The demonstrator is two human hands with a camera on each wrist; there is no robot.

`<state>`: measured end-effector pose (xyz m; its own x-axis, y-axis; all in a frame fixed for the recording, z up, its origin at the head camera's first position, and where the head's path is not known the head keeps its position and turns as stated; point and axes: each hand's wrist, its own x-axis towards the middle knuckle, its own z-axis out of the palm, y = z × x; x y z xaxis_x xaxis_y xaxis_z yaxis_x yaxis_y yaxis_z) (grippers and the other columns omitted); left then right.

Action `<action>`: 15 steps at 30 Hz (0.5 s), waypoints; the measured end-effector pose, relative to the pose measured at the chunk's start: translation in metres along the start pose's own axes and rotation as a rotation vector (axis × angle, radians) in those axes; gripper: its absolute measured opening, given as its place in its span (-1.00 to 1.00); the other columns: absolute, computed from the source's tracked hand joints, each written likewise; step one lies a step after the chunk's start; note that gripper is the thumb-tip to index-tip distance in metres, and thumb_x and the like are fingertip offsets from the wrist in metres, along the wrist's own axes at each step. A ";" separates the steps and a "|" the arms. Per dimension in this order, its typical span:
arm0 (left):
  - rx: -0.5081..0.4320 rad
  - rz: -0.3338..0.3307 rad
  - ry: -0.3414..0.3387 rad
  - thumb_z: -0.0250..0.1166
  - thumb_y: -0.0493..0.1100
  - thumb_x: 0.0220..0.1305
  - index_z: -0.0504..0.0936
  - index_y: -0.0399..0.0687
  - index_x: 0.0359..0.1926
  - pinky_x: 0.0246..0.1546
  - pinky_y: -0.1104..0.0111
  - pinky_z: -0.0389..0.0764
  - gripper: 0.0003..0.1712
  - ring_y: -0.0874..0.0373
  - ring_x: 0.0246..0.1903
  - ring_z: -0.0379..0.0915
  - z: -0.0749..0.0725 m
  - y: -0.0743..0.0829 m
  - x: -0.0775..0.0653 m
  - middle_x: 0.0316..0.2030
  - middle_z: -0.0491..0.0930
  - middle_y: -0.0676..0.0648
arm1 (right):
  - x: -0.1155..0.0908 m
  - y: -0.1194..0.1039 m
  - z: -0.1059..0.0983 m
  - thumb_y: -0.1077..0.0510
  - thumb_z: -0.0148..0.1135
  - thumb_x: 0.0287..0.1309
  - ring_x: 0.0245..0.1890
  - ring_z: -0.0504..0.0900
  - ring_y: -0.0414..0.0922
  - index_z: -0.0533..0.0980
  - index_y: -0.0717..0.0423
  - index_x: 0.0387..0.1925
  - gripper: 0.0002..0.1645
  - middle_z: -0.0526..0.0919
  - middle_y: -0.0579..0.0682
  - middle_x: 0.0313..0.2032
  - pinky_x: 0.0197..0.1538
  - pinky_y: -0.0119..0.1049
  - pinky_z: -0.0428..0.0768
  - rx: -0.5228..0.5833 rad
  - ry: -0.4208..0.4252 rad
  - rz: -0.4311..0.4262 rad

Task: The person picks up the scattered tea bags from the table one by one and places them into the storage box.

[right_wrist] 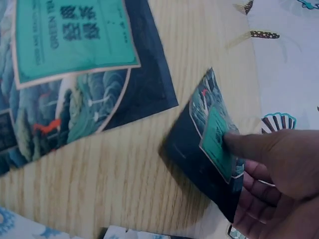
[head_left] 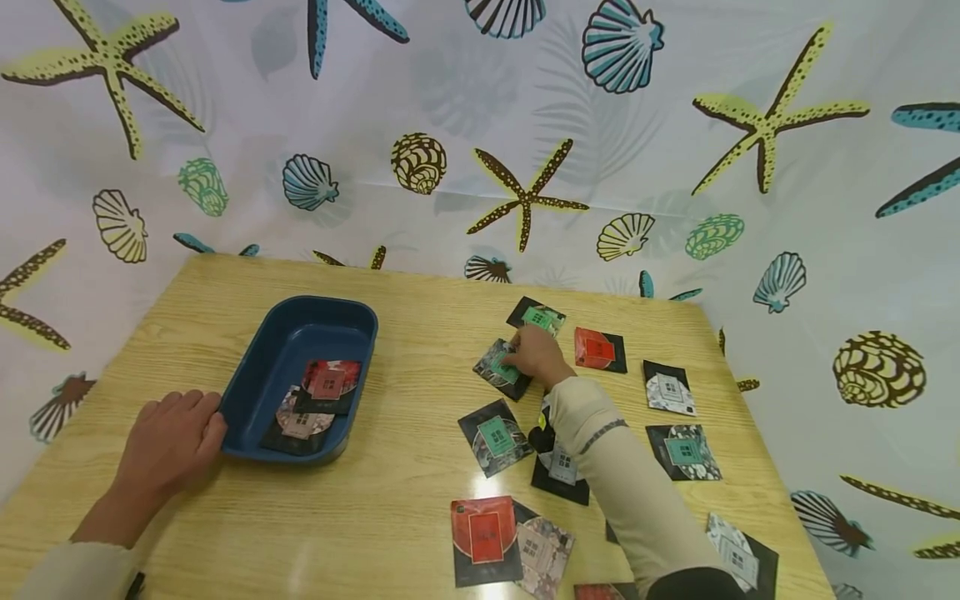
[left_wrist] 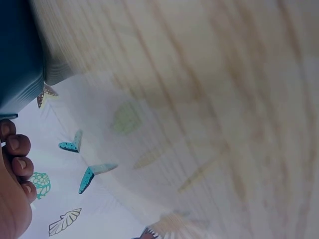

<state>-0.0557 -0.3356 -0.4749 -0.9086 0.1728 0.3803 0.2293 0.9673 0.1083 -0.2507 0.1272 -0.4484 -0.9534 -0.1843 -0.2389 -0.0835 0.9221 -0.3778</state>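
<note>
Right hand [head_left: 538,357]: fingers pinch green tea sachet [right_wrist: 215,147], thumb on front, holding it tilted
Left hand [head_left: 168,437]: fingers loosely curled against blue bin [head_left: 315,337], likely steadying it

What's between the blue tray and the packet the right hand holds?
Only bare tabletop: the head view shows nothing else between the tray and that packet.
</note>
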 end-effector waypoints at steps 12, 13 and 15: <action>0.005 0.020 0.032 -0.05 -0.23 0.37 0.22 0.02 -0.55 -0.46 0.33 -0.03 -0.70 0.18 -0.59 -0.07 0.001 -0.001 0.001 -0.62 0.11 0.07 | -0.006 0.006 -0.011 0.24 0.20 0.31 -0.56 0.41 -0.23 0.63 0.30 -0.31 -0.82 0.70 0.14 -0.23 -0.39 -0.37 0.42 0.343 -0.088 0.026; 0.004 0.017 0.030 -0.05 -0.23 0.37 0.22 0.02 -0.55 -0.46 0.33 -0.03 -0.70 0.17 -0.59 -0.06 0.001 0.000 0.001 -0.62 0.12 0.07 | -0.006 0.005 -0.012 0.24 0.19 0.32 -0.58 0.39 -0.25 0.62 0.30 -0.29 -0.83 0.68 0.11 -0.25 -0.41 -0.38 0.41 0.382 -0.097 0.040; 0.000 0.008 0.019 -0.05 -0.23 0.38 0.22 0.01 -0.54 -0.45 0.31 -0.02 -0.70 0.17 -0.58 -0.04 0.001 0.000 0.000 -0.62 0.12 0.07 | -0.006 0.005 -0.013 0.24 0.17 0.35 -0.59 0.38 -0.27 0.62 0.31 -0.24 -0.82 0.66 0.09 -0.23 -0.40 -0.39 0.42 0.438 -0.110 0.060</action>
<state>-0.0565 -0.3354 -0.4756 -0.8999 0.1769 0.3987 0.2365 0.9659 0.1053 -0.2490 0.1373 -0.4369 -0.9143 -0.1921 -0.3565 0.1237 0.7058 -0.6975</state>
